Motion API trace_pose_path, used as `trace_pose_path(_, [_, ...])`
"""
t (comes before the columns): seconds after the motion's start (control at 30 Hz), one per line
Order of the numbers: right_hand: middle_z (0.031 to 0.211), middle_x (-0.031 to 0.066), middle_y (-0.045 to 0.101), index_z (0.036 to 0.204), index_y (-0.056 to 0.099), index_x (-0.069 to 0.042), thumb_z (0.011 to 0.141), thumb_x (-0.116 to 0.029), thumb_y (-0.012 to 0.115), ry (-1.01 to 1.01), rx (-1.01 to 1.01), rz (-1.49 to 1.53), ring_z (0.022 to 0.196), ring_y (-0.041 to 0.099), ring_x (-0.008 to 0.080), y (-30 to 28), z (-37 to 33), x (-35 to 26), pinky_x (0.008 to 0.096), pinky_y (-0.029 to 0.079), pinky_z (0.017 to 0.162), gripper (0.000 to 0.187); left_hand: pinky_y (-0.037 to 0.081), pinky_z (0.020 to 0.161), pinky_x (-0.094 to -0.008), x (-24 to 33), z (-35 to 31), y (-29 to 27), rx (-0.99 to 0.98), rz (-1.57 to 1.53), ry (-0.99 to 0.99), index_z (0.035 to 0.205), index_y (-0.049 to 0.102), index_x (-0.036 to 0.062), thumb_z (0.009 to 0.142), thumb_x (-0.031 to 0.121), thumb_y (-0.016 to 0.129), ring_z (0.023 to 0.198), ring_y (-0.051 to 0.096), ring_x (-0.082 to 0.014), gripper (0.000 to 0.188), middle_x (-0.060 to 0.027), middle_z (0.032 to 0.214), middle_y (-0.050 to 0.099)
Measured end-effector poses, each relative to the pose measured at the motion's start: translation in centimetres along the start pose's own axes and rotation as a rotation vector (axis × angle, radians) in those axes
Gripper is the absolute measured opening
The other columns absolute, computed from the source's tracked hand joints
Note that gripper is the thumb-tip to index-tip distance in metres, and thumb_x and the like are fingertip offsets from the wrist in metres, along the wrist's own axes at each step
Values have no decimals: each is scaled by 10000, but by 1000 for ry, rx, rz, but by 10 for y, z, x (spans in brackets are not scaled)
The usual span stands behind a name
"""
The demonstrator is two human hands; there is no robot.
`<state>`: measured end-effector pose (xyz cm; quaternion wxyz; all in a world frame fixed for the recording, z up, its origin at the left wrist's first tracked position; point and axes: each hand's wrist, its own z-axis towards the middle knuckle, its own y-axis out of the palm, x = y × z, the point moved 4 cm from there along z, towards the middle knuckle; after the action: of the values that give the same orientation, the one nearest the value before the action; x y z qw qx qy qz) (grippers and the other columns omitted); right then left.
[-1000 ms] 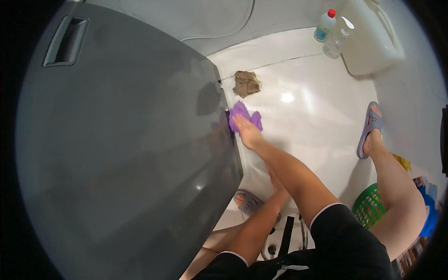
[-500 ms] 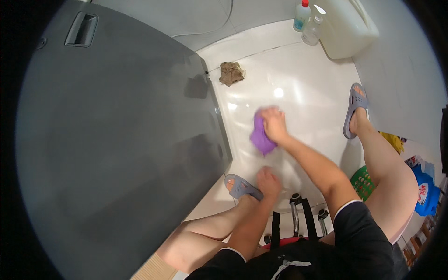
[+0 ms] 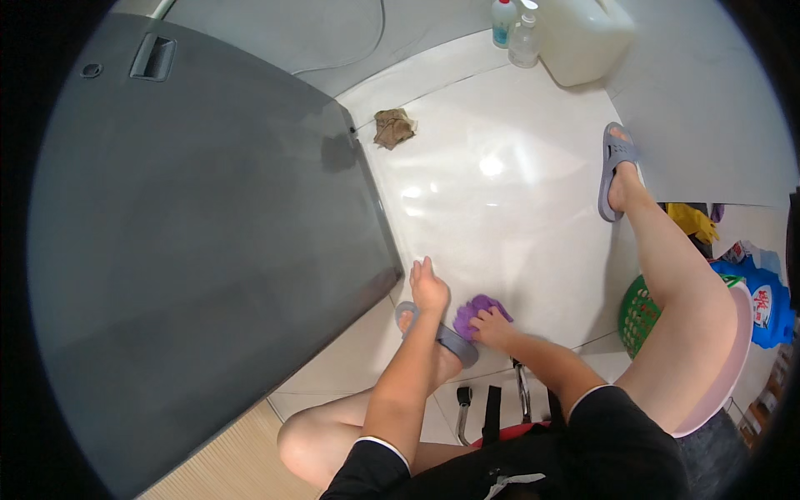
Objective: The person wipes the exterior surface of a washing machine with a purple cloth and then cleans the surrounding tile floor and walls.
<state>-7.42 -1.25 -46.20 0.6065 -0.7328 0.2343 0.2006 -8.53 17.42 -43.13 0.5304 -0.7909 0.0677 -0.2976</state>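
Note:
On the glossy white floor (image 3: pixel 533 225), my right hand (image 3: pixel 493 327) presses a bunched purple cloth (image 3: pixel 481 307) flat, its fingers curled over the fabric close to my left foot. My left hand (image 3: pixel 428 285) holds nothing; its fingers are stretched out beside the grey cabinet's lower edge, above my slippered left foot. Farther off, a crumpled brown rag (image 3: pixel 393 128) lies by the far corner of the grey cabinet (image 3: pixel 217 200).
A large whitish jug (image 3: pixel 583 42), a clear pump bottle (image 3: pixel 523 42) and a red-capped bottle (image 3: pixel 503 21) stand at the far wall. On the right are a green basket (image 3: pixel 638 315), a blue container (image 3: pixel 762 304) and a pink tub (image 3: pixel 721 375). Chair legs (image 3: pixel 522 379) stand close to me.
My right hand has drawn the purple cloth toward me from mid-floor. My left hand has moved left and forward, its fingers now extended.

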Motion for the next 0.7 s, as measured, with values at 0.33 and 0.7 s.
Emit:
trace_pose_path(0.33, [1283,113,469,1236,544,-192,809,-73,529,836,596,115,1165,426,336,-218,65,197,509,341,946,443,247,1117,-390,21,-12,24,-408,271,-128,1478,101,179,657,168,810,1383,7,-451,1084,-260,1501,-54])
trace_pose_path(0.7, [1073,22,562,843,675,-211,732,-169,573,95,-146,34,1119,444,275,18,-35,-21,580,280,970,157,253,1115,-367,23,-7,25,-455,270,-199,1477,113,192,659,115,803,1398,-29,-404,1073,-230,1511,-73])
